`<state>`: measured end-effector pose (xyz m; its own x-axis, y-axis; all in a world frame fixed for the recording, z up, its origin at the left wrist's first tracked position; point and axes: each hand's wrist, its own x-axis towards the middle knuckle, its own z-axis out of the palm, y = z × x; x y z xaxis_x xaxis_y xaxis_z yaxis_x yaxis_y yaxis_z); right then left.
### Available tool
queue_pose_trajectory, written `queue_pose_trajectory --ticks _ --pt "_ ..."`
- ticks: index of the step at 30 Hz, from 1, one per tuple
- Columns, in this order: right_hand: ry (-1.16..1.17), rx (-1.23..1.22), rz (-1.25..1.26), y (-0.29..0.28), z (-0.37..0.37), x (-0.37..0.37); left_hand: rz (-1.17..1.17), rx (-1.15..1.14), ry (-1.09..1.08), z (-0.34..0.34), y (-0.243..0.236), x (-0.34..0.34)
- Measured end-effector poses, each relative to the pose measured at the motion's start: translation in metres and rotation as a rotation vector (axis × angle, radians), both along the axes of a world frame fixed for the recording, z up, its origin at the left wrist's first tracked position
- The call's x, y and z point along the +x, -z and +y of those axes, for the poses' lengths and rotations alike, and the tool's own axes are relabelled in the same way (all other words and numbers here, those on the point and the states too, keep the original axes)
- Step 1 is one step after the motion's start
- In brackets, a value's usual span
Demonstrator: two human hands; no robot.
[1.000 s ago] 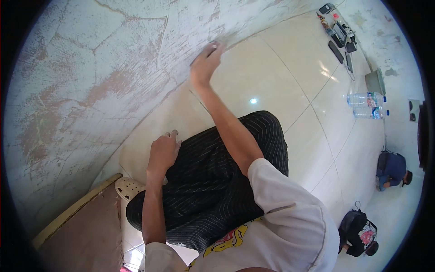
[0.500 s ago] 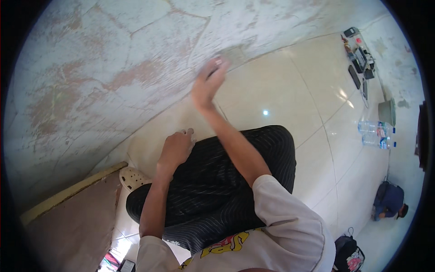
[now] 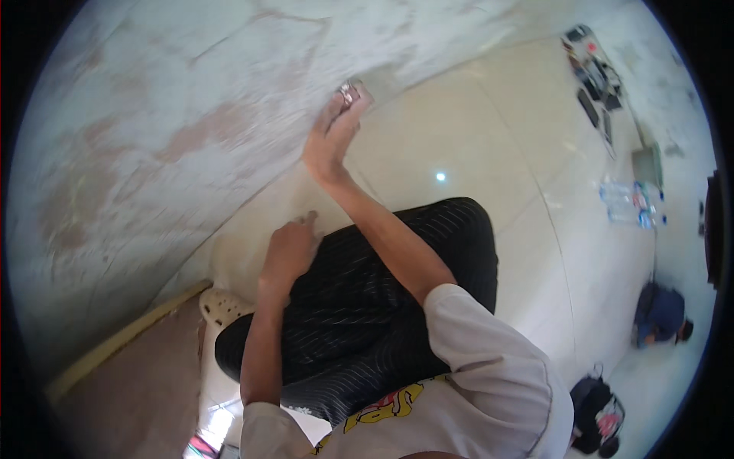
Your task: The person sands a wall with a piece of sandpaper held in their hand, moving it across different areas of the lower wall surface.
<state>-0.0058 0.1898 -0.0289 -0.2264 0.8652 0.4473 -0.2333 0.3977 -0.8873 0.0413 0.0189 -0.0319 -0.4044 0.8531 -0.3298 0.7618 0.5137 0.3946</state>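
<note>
My right hand [image 3: 330, 141] is raised against the white, patchy wall [image 3: 214, 130], low down near where it meets the floor. Its fingers are pressed together round a small, shiny, greyish piece [image 3: 350, 93], blurred and mostly covered, whose kind I cannot make out. Beside my bent leg in black striped trousers [image 3: 359, 291], my left hand [image 3: 290, 249] hangs near the floor with nothing in it. One of its fingers points out while the others are loosely bent.
Glossy cream floor tiles [image 3: 459, 122] stretch to the right. A brown board [image 3: 138, 375] with a yellowish edge stands at lower left, beside a beige clog [image 3: 222, 306]. At right are plastic bottles [image 3: 631, 203], tools [image 3: 596, 76], a black bag [image 3: 595, 413] and another person [image 3: 659, 314] crouching.
My right hand has shifted a little left along the wall, and the shiny piece at its fingertips shows more clearly. My left hand has barely moved. The view has tilted slightly.
</note>
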Motion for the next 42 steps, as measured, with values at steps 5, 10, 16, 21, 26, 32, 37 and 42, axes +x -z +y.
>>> queue_pose_trajectory --ticks 5,10,16,21,26,32,37,42 --pt "0.147 -0.235 -0.009 -0.010 0.050 0.007 -0.019 -0.114 -0.049 0.000 -0.009 0.000" --pt "0.013 0.383 -0.010 0.017 -0.002 0.002 -0.038 -0.124 -0.024 0.006 -0.002 0.002" --pt "0.172 -0.235 0.036 0.004 0.060 -0.003 -0.031 -0.166 -0.060 -0.005 -0.005 -0.002" --pt "0.034 0.103 -0.024 -0.019 0.023 0.007 -0.049 -0.123 -0.059 0.003 -0.001 0.000" --pt "-0.113 0.784 -0.012 -0.015 -0.014 0.003 -0.026 -0.165 -0.040 -0.005 -0.001 -0.001" --pt "0.263 0.043 -0.013 -0.012 0.067 0.005 -0.027 -0.090 -0.043 -0.010 0.001 -0.001" --pt "-0.002 -0.097 -0.005 -0.027 0.031 0.012 -0.009 -0.110 -0.026 -0.011 0.005 -0.001" --pt "0.085 0.202 -0.017 -0.020 0.048 0.005 -0.021 -0.145 -0.032 -0.010 0.001 0.000"
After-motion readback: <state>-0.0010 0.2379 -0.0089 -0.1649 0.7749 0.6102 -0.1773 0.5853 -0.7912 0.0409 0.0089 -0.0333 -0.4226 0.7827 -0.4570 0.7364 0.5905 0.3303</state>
